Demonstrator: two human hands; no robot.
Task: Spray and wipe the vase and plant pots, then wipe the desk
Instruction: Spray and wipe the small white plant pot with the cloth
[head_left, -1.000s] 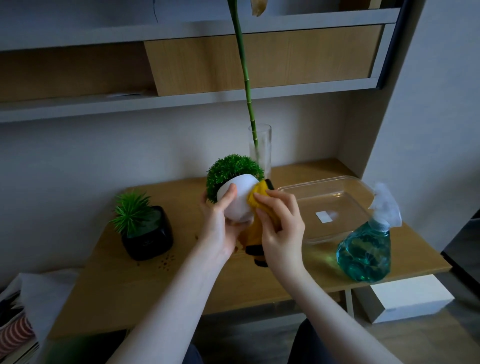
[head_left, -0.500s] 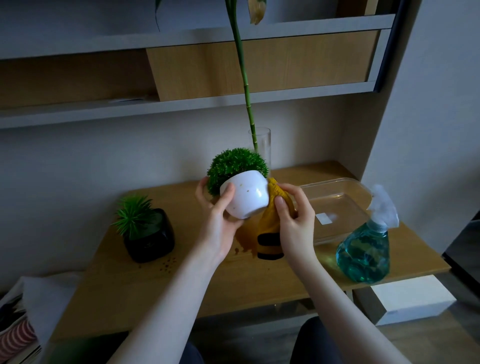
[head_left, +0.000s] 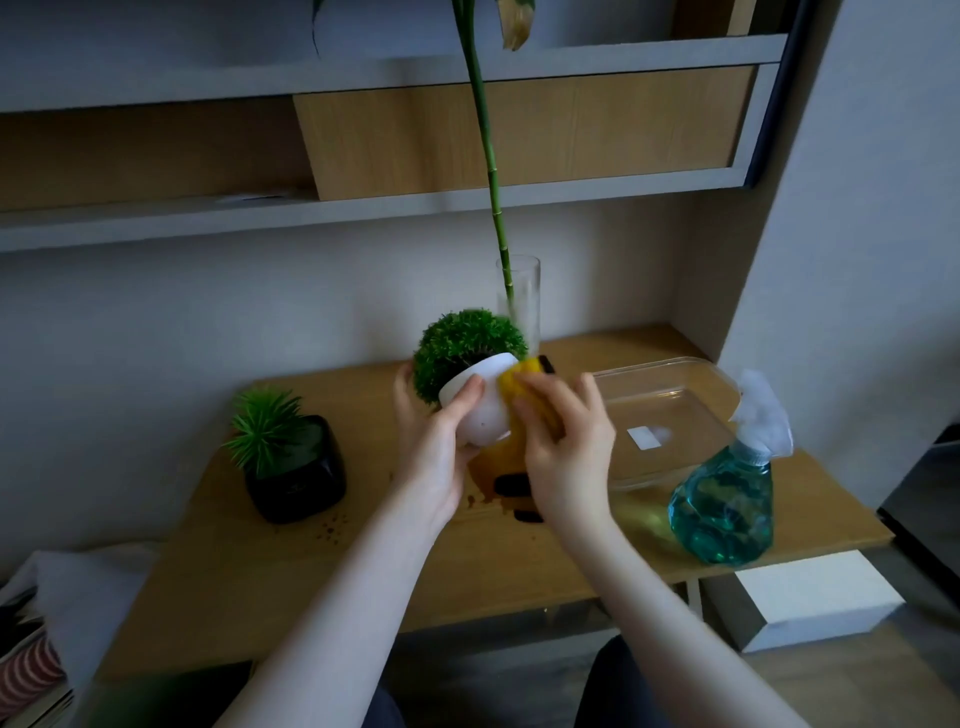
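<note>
left hand grips white pot with round green plant, tilted, held above desk at frame centre; right hand presses yellow cloth on pot's right side, fingers curled over it; black pot left, glass vase behind, spray bottle right, clear tray beside it

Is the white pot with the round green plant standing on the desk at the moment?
No, the left hand holds the white pot tilted in the air above the desk while the right hand presses a yellow cloth against it.
</note>
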